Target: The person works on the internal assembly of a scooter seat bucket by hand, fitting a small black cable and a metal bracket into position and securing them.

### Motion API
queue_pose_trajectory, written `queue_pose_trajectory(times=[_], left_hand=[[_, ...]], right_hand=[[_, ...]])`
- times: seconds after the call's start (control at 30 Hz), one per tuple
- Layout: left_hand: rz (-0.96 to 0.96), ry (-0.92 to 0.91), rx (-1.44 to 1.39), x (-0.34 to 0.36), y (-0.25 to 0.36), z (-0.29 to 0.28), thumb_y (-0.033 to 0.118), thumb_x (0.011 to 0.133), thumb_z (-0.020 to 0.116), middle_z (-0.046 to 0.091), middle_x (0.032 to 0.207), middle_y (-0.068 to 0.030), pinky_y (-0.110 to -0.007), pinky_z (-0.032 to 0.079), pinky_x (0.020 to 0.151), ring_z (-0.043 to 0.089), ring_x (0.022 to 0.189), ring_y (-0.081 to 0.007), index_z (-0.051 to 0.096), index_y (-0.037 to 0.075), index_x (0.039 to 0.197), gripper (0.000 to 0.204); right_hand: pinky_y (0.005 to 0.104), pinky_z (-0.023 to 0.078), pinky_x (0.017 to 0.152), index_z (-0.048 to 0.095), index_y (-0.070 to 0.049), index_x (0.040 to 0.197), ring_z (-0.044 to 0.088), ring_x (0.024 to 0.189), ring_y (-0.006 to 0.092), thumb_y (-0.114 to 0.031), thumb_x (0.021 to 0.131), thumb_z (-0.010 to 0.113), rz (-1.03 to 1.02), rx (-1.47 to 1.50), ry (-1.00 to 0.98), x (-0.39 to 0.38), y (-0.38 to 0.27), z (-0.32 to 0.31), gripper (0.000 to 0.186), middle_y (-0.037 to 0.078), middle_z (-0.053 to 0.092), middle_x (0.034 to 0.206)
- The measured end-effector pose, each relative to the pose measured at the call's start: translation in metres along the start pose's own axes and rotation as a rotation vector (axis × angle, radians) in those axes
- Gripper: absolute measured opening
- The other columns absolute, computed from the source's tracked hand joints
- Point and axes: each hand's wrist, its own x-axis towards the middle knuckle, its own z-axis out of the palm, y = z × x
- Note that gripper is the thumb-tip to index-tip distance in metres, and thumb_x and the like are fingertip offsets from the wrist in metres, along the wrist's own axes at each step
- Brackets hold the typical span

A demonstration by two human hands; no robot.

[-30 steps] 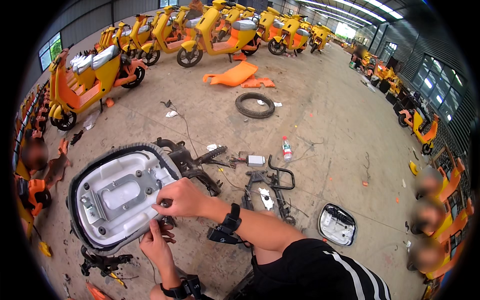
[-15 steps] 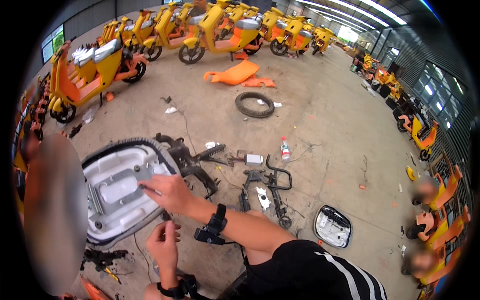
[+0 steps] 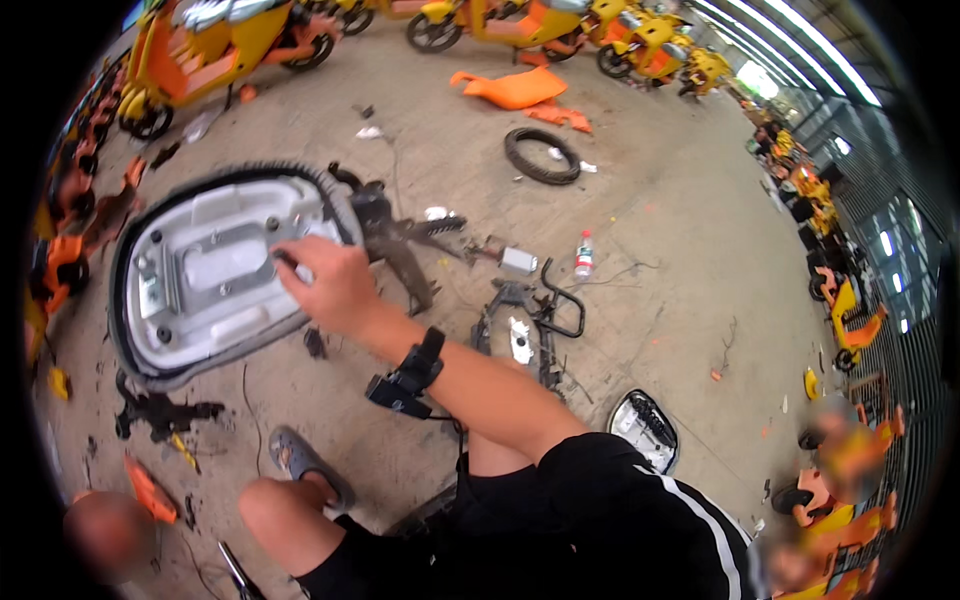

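Note:
A scooter seat [image 3: 215, 345] lies upside down at the left, its pale moulded underside facing up inside a dark padded rim. A metal plate [image 3: 215, 240] is set in its middle, with dark round rubber feet [image 3: 163, 333] around it. Over the seat's right part, my right hand [image 3: 335, 285] is closed, thumb and fingers pinching a small dark piece [image 3: 284, 258]. The piece's exact kind is too small to tell, as is whether it touches the seat. My left hand is out of view.
A black scooter frame [image 3: 400, 250] stands beside the seat. On the floor lie a metal box [image 3: 518, 261], a bottle [image 3: 584, 256], a bent black bracket [image 3: 568, 305], a tyre [image 3: 542, 156], orange panels [image 3: 515, 90] and another upturned seat [image 3: 645, 430]. Yellow scooters [image 3: 220, 45] line the back.
My left hand has left the view. The view has shifted, so the seat appears higher and my knee and shoe now show. My right hand still pinches the dark piece over the seat.

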Motion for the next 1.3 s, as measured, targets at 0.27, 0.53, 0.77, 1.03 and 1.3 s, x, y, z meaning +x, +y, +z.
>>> queue_pose_trajectory(times=[0.27,0.53,0.77,1.03,1.3], left_hand=[[0.04,-0.079,0.031,-0.003,-0.015,-0.011,-0.007,0.083,0.057,0.058,0.108,-0.0139,-0.027,0.052,0.066,0.061,0.089,-0.0186,0.052,-0.004,0.118,0.035],[0.023,-0.093,0.105,-0.009,-0.012,-0.03,-0.005,0.083,0.057,0.059,0.109,-0.0141,-0.029,0.051,0.07,0.06,0.092,-0.0198,0.051,-0.004,0.12,0.038],[0.004,-0.13,0.125,-0.009,-0.009,-0.054,-0.004,0.083,0.056,0.059,0.11,-0.0142,-0.031,0.051,0.072,0.06,0.094,-0.0209,0.051,-0.004,0.123,0.04],[0.009,-0.126,0.15,-0.004,0.001,-0.069,-0.002,0.082,0.055,0.06,0.111,-0.0144,-0.033,0.051,0.075,0.06,0.097,-0.0221,0.05,-0.003,0.125,0.043],[0.044,-0.081,0.189,-0.021,0.015,-0.058,-0.001,0.082,0.054,0.06,0.112,-0.0145,-0.035,0.05,0.078,0.06,0.1,-0.0233,0.05,-0.003,0.128,0.046]], right_hand=[[0.0308,0.046,0.053,0.07,-0.005,0.095,0.057,0.056,0.0216,-0.012,0.082,0.071,0.072,-0.054,-0.002,-0.001,0.007,-0.001,0.015,0.009,0.067,0.081],[0.0292,0.042,0.049,0.071,-0.004,0.094,0.052,0.05,0.0172,-0.01,0.082,0.071,0.024,-0.019,0.014,0.001,0.001,0.004,0.014,0.008,0.066,0.078],[0.0326,0.048,0.056,0.07,-0.004,0.094,0.061,0.064,0.0244,-0.01,0.081,0.07,0.077,-0.022,-0.024,0.0,-0.009,0.014,0.014,0.01,0.067,0.081],[0.0279,0.043,0.05,0.072,-0.005,0.098,0.053,0.052,0.0142,-0.012,0.082,0.072,0.031,0.008,0.026,-0.001,-0.008,0.021,0.017,0.01,0.069,0.082],[0.0354,0.052,0.062,0.072,-0.006,0.095,0.066,0.072,0.0285,-0.013,0.082,0.069,0.166,-0.041,-0.094,-0.014,-0.004,0.004,0.015,0.013,0.069,0.085]])
